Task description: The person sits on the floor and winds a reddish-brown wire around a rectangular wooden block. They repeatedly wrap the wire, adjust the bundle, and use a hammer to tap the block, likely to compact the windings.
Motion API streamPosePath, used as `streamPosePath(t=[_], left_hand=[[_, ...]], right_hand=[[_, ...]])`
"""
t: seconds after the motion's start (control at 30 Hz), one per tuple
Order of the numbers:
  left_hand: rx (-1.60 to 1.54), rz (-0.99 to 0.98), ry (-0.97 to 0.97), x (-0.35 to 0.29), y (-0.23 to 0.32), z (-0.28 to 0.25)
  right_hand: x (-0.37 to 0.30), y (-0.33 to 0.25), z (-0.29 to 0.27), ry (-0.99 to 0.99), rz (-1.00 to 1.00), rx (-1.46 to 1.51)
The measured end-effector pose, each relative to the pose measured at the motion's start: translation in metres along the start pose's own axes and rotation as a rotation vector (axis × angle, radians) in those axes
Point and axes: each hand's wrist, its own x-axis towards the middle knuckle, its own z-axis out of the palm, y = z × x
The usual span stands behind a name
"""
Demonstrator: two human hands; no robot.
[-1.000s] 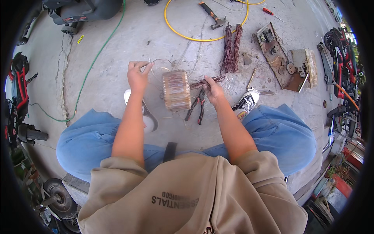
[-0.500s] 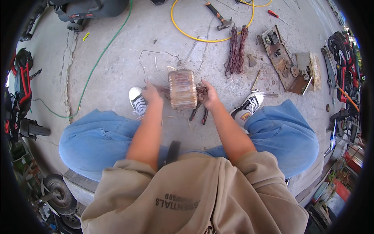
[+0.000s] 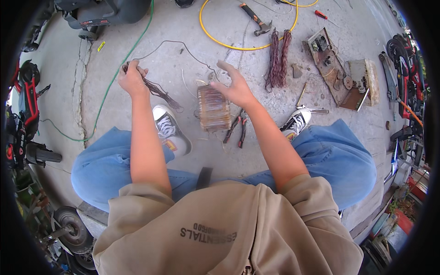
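My left hand [image 3: 133, 79] is closed around one end of a dark reddish-brown bundle of copper wire [image 3: 160, 95], whose looped end hangs off to the right. A thin wire [image 3: 181, 42] arches from near this hand across to the top of the coil. On the concrete between my shoes sits the wire-wound coil [image 3: 214, 111], a block wrapped in brownish strands. Fingers spread, my right hand [image 3: 236, 87] is over the coil's upper right; whether it touches is unclear. Pliers [image 3: 237, 129] with dark handles lie just right of the coil.
Farther off lie a claw hammer [image 3: 257, 20], a yellow hose [image 3: 215, 37], more bundled wire [image 3: 277, 59] and a red screwdriver [image 3: 322, 15]. Right of these is a rusty opened metal case [image 3: 332, 68]. A green hose [image 3: 120, 68] runs along the left.
My left hand has moved away up and left, drawing the wire bundle out from beside the coil. My right hand has moved up and left, from the coil's right side to above it.
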Motion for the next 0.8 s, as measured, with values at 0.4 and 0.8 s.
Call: streamPosePath(t=[0.4, 0.8], left_hand=[[0.179, 0.166, -0.981, -0.078, 0.136, 0.038], [-0.35, 0.286, -0.947, -0.129, 0.149, 0.094]], right_hand=[[0.01, -0.125, -0.072, -0.086, -0.232, 0.412], [-0.005, -0.125, -0.004, 0.179, -0.02, 0.377]])
